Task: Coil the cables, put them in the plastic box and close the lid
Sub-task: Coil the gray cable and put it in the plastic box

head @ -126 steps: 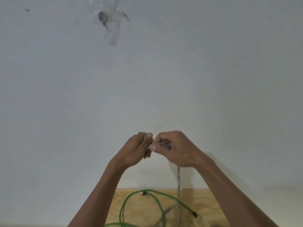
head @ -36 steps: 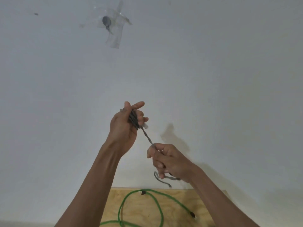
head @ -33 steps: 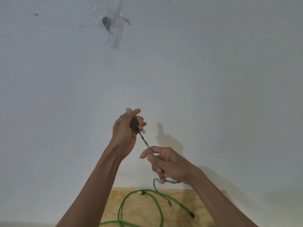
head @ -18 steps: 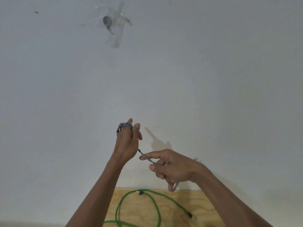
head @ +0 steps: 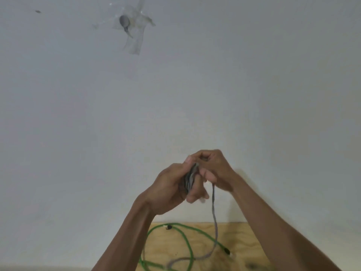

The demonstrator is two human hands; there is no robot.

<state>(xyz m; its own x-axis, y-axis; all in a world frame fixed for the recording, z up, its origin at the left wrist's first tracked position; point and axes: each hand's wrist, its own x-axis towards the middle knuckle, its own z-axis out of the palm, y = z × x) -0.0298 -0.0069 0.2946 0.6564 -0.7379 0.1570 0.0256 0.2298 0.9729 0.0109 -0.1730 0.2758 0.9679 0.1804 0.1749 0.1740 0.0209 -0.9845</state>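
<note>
Forearms rise from bottom edge, meet at lower centre. Green cable [head: 185,245] lies in loose loops on plywood board [head: 244,237], bottom centre. My left hand [head: 170,190] clamps bundle of grey cable [head: 190,178] coils. My right hand [head: 213,171] pinches same cable just above bundle; loose tail hangs down to board. Beyond, white wall [head: 78,114]; taped patch [head: 132,26] at upper left. Plastic box out of frame.

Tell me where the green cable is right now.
The green cable lies looped on the wooden board at the bottom centre of the head view, below both hands.
</note>
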